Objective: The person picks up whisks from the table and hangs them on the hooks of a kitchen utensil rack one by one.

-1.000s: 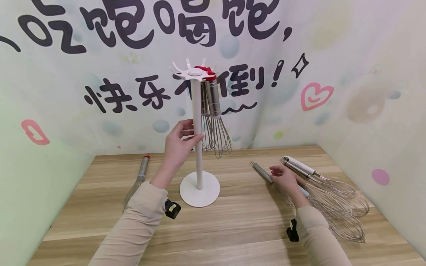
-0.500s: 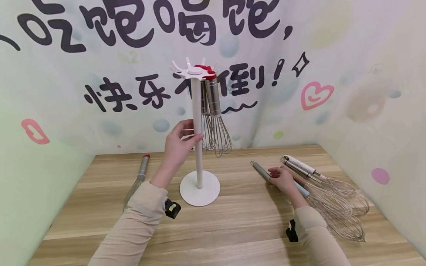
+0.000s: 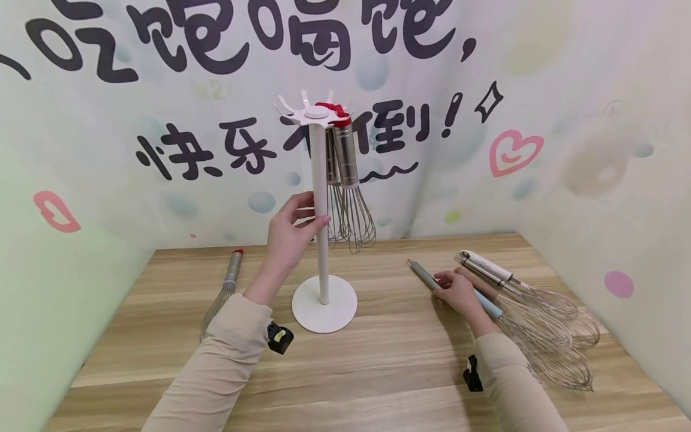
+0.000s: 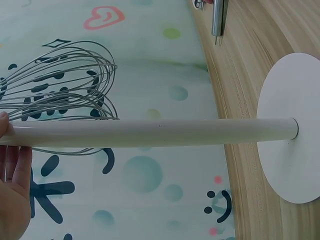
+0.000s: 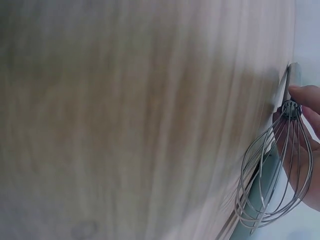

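Observation:
My left hand (image 3: pixel 291 231) holds the upright pole of a white hanging stand (image 3: pixel 320 240), thumb across its front and fingers behind. Two whisks with red-topped steel handles (image 3: pixel 346 153) hang from the stand's right-hand hooks, and their wire loops (image 4: pixel 75 85) show beyond the pole in the left wrist view. At the right of the table my right hand (image 3: pixel 459 294) pinches a small whisk by its grey metal handle (image 3: pixel 423 275), near where the wires begin. The right wrist view shows that whisk's balloon of wires (image 5: pixel 272 175) below the thumb.
Several larger whisks lie bunched right of my right hand, among them one with a white handle (image 3: pixel 488 267) and one with a light blue handle (image 3: pixel 489 305). A red-tipped whisk (image 3: pixel 232 273) lies on the wooden table (image 3: pixel 378 372) at left. A printed wall stands behind.
My right hand has moved slightly left and down, and its thumb and fingers have come onto the small whisk's handle. My left hand stays on the pole.

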### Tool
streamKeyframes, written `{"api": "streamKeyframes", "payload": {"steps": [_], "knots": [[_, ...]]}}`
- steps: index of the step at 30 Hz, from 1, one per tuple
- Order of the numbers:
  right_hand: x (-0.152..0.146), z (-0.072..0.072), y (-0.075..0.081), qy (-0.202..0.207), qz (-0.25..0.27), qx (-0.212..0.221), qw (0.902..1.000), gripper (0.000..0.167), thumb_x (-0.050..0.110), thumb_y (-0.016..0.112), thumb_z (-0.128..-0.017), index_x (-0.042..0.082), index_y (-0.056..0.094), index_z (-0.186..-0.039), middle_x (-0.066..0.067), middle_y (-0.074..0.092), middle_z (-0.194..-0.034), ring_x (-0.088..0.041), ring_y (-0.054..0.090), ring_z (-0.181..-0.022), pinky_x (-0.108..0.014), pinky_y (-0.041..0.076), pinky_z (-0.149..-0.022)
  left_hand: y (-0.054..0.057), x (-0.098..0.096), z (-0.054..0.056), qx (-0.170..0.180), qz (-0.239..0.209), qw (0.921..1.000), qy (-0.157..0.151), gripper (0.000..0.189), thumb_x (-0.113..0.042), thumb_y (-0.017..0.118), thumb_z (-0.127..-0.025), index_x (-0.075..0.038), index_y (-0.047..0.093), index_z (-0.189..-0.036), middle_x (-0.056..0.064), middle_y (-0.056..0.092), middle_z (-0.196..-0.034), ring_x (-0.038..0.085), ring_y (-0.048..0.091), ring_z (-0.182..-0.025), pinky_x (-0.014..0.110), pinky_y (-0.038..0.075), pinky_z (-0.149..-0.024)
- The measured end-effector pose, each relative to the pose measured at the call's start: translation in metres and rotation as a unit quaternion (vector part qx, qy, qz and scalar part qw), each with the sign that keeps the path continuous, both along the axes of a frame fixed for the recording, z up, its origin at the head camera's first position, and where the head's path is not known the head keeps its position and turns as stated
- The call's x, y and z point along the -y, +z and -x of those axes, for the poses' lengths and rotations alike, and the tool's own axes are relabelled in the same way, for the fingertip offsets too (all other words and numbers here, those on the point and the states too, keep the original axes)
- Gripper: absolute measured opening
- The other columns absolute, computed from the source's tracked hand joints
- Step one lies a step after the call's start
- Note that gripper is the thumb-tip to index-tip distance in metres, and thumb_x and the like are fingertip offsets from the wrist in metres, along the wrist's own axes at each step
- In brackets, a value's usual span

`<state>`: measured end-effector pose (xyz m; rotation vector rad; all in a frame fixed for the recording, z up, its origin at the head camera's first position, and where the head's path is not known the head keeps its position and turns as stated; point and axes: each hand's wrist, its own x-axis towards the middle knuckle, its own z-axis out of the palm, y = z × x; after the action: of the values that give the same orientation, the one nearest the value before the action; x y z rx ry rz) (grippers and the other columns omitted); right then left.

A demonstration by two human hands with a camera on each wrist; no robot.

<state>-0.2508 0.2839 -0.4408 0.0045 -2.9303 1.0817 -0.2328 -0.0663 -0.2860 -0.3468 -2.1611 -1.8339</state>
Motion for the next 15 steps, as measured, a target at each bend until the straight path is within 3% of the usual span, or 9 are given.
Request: {"api": "streamKeyframes", "payload": {"steps": [8,15], "knots": [[0.0011,0.0009,0.0001,-0.003,-0.009,0.001,1.0000,0.037,0.000,0.065,-0.084,-0.009,0.058,-0.119,-0.029,0.063,-0.108,-0.042,0.061,-0.102,-0.045,0.056,-0.082,0.0003,0.0015,-0.0001,-0.003,0.004,1.0000,0.000,0.045,-0.008,0.070,-0.086,-0.005,0.054,-0.128,0.016,0.059,-0.122,0.027,0.060,-0.109,0.036,0.055,-0.096],[0.0000,-0.0003,0.0007,-0.009,-0.016,0.006,0.9998,0.036,0.001,0.063,-0.085,-0.011,0.058,-0.118,-0.030,0.062,-0.109,-0.043,0.061,-0.102,-0.041,0.057,-0.076,0.0006,0.0036,0.0002,0.003,0.014,0.9997,-0.018,0.048,-0.003,0.068,-0.086,-0.003,0.051,-0.131,0.017,0.056,-0.127,0.030,0.058,-0.114,0.036,0.053,-0.100]]}}
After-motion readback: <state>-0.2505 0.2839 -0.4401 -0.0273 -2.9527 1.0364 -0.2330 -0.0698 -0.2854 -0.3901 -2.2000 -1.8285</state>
